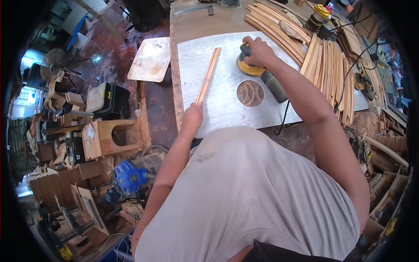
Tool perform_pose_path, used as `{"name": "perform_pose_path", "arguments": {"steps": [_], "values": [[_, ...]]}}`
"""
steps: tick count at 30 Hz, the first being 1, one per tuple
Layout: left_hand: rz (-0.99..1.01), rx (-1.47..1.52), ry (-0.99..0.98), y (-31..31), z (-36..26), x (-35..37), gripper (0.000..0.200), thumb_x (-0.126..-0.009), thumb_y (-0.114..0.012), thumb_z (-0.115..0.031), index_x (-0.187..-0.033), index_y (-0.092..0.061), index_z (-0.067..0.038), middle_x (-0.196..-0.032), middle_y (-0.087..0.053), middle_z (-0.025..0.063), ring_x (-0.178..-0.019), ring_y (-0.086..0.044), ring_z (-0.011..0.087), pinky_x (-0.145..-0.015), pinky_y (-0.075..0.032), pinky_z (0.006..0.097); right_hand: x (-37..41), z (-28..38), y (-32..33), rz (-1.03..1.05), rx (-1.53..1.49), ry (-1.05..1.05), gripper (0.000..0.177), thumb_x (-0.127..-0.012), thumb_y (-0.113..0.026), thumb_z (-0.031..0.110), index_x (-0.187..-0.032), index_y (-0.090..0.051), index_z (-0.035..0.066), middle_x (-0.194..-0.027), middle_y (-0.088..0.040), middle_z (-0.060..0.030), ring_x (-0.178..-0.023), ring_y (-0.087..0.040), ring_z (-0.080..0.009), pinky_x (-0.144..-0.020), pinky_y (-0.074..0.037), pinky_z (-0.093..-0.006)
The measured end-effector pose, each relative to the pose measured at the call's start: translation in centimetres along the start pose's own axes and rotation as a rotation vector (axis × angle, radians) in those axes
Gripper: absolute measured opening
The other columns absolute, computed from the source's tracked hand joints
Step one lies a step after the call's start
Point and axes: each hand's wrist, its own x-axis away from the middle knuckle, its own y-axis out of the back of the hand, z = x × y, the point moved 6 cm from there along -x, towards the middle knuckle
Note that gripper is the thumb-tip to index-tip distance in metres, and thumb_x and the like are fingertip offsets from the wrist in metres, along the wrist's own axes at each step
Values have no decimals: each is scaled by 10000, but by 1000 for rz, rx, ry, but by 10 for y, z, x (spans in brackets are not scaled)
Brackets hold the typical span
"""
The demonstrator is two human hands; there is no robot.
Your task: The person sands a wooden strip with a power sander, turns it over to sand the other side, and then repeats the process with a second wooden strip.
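Note:
My left hand (192,117) is closed around the near end of a thin wooden strip (208,75), which points away from me over a pale grey board (196,56). To the right, my right hand (259,53) grips the top of a yellow and black sander (249,67). The sander rests on the board just behind a round hole (250,93), apart from the strip. A dark canister (273,86) sticks out from the sander toward me, and a black cable (284,118) hangs over the board's near edge.
Stacks of wooden strips (327,70) lie right of the board, with a yellow power tool (317,18) behind. A metal square (194,10) lies at the table's back. Left are a stool (150,59), a black toolbox (109,99) and a blue vacuum (131,175).

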Motion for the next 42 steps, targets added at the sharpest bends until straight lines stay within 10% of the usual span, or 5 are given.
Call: {"name": "perform_pose_path", "arguments": {"steps": [16, 31, 42], "values": [[33, 11, -5, 2, 0, -9, 448, -1051, -422, -383, -987, -567, 36, -819, -646, 326, -817, -628, 528, -732, -485, 596, 16, 162, -25, 26, -137, 541, 669, -712, -778, 260, -1339, -544, 225, -1139, -543, -155, -1071, -583, -347, -813, -557, -444], [62, 51, 22, 4, 4, -8, 464, -1056, -409, -380, -977, -559, 51, -826, -631, 333, -826, -616, 527, -727, -471, 583, -109, 82, -21, -210, -89, 413, 550, -773, -682, 287, -1315, -599, 245, -1093, -598, -174, -1057, -608, -376, -885, -533, -461], [45, -10, -3, -3, 15, 8, 446, -1053, -406, -377, -991, -568, 33, -849, -650, 320, -841, -621, 529, -747, -480, 591, 48, 165, -30, 22, -158, 604, 610, -766, -737, 236, -1353, -574, 261, -1102, -568, -165, -1026, -589, -358, -827, -556, -442]]}}
